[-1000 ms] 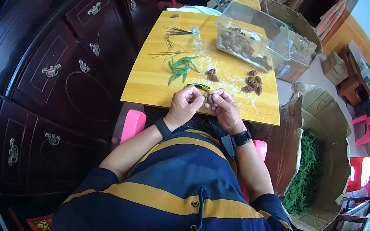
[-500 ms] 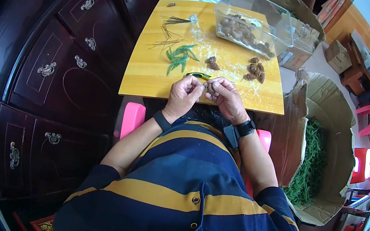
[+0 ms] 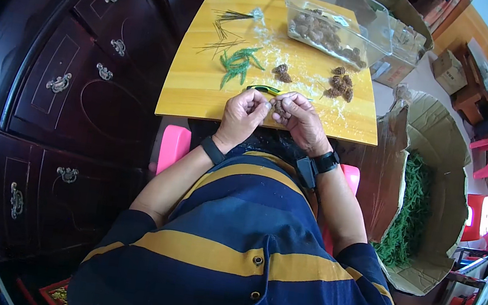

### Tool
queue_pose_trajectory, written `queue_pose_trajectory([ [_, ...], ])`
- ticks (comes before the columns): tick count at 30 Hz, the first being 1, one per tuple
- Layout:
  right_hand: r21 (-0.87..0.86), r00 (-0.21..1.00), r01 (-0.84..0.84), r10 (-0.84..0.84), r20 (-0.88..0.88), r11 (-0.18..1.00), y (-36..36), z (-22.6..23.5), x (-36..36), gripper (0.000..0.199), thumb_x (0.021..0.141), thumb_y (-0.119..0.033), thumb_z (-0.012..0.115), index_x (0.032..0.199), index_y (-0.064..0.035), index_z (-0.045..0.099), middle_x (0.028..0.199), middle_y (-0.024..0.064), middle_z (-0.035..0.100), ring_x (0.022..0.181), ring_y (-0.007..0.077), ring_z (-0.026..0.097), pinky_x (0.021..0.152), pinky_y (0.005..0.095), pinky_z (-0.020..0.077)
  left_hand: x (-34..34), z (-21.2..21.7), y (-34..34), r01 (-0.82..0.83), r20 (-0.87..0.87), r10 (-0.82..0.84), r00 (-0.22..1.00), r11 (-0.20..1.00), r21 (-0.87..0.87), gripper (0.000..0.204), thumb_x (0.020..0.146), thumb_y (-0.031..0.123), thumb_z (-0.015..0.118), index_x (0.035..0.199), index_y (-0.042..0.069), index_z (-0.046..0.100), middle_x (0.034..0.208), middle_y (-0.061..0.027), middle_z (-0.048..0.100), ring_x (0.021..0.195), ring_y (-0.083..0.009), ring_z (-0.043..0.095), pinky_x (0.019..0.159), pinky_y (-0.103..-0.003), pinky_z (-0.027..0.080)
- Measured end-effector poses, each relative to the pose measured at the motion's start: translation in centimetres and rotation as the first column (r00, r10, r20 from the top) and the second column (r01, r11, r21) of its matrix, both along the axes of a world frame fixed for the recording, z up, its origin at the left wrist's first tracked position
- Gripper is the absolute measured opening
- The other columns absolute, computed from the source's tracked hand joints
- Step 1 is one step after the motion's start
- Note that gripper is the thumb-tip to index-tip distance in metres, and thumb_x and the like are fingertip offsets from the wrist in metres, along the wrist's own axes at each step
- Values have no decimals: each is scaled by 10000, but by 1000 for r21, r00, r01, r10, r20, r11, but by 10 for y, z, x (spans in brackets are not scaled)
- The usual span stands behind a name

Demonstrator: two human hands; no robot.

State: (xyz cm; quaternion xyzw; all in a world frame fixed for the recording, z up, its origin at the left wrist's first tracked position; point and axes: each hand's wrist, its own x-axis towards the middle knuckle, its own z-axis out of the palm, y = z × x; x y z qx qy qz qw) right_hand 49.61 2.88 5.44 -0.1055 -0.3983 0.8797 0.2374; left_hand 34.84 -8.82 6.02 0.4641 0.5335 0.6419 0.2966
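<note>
Here I have both hands brought together just above the near edge of the yellow table (image 3: 202, 93), and between them sits a small brown cone-like piece (image 3: 278, 106). My left hand (image 3: 245, 114) has its grip narrowed to a pinch on one side of it, fingers curled in; my right hand (image 3: 300, 118) pinches the other side, so the piece is held from both ends, which reads to me as steadying it for fine finger work close to my body. What exactly the fingertips do to it is too small to tell. Just beyond the two grips lies a green and black hand tool (image 3: 263, 89), flat on the table and within easy reach. Further out from my left grip lie green sprigs (image 3: 237, 64) and beyond them thin dry needles (image 3: 227, 30), spread loose rather than stacked. Out past my right grip is a little heap of brown cones (image 3: 338, 84), and a single cone (image 3: 281, 73) lies apart from it. At the far edge stands a clear plastic tub (image 3: 338, 16) holding more cones. Beside my right arm an open cardboard box (image 3: 433, 179) on the floor holds green strands.
</note>
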Motion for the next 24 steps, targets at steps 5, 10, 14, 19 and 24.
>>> queue_pose_trajectory([
  [5,12,999,6,-7,37,1000,1,1,-2,115,994,-171,610,1059,-81,640,1012,13,669,870,95,611,835,285,527,-5,-1,1,6,-15,-6,1000,1000,-1,75,970,69,622,917,28,588,744,34,580,639,-25,548,577,-187,467],
  [10,20,999,-4,3,53,1000,5,1,-2,136,994,-167,603,1079,-65,636,969,14,653,840,96,596,835,291,531,-13,-1,4,5,-82,-4,997,1000,8,61,962,66,638,937,26,599,756,34,589,656,-25,551,596,-186,472],
  [14,12,999,0,-1,42,1000,4,-1,-1,158,996,-169,598,1101,-56,631,967,20,648,825,97,588,838,294,533,-14,1,7,-31,-112,33,993,999,21,72,957,80,656,958,24,611,778,32,600,670,-25,554,606,-186,478],
  [19,19,996,50,-51,79,999,2,8,-1,172,995,-173,600,1117,-54,628,994,26,651,839,95,589,848,295,530,-19,2,9,-22,-1,22,1000,1000,-11,63,925,47,686,963,19,645,789,20,640,629,-24,550,582,-180,468],
  [24,33,998,41,-42,39,999,3,5,1,184,995,-180,602,1122,-49,625,1019,35,657,870,98,601,863,297,529,-22,-1,8,38,17,-38,999,999,20,36,930,28,671,948,23,641,782,23,635,626,-25,553,576,-181,465],
])
